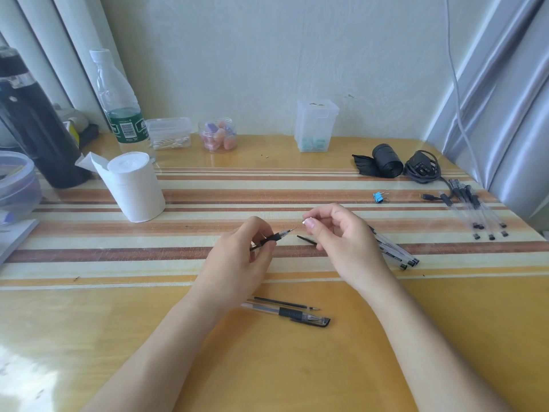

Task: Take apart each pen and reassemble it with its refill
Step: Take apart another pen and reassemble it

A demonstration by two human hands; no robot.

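The left hand (237,257) and right hand (341,239) are seen bare, as are both forearms (166,337); a pale, glossy thumbnail (309,223) is shown on the right.

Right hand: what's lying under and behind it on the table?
Behind the right hand, clear pens stick out, their other ends covered. A thin black piece pokes out from under it, partly hidden.

One uncapped clear pen (276,237) is in hand. One capped clear gel pen with a black grip (297,315) lies beside one loose black refill (285,303). Three more capped clear pens (398,254) sit bundled, and a farther pen cluster (475,209) is too blurred to count. There is also one blue binder clip (378,197), one white tissue roll (136,188) and one clear plastic bottle (116,96).
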